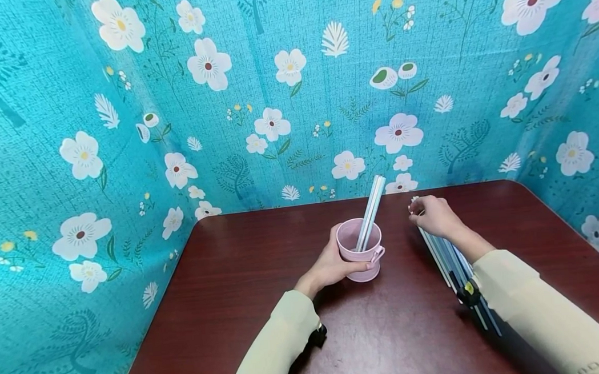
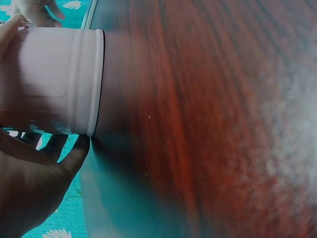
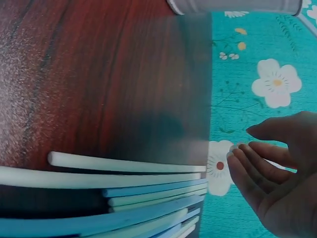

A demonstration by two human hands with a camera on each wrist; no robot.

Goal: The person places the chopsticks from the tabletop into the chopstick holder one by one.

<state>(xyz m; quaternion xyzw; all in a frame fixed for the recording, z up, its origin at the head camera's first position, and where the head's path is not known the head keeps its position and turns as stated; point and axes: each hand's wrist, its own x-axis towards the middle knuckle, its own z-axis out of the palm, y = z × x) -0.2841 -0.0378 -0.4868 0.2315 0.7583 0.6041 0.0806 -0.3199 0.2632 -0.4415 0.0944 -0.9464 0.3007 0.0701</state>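
Note:
My left hand [image 1: 330, 265] grips a small pink bucket [image 1: 361, 272] from its left side, thumb across the front and fingers behind. The left wrist view shows the bucket [image 2: 54, 79] near its base, with fingers [image 2: 74, 153] against its wall. Several white and pale blue straws [image 1: 371, 212] stand in the bucket, leaning right above the rim. Over the far end of a row of loose straws [image 1: 439, 253] is my right hand [image 1: 432, 216]. In the right wrist view the right hand [image 3: 282, 173] has bent fingers and a gap below the thumb, with nothing between them.
The loose white, blue and pale green straws [image 3: 148, 198] lie side by side on the dark red-brown table [image 1: 243, 270], partly hidden under the right forearm. A turquoise flowered cloth [image 1: 306, 135] hangs behind the table and along its sides.

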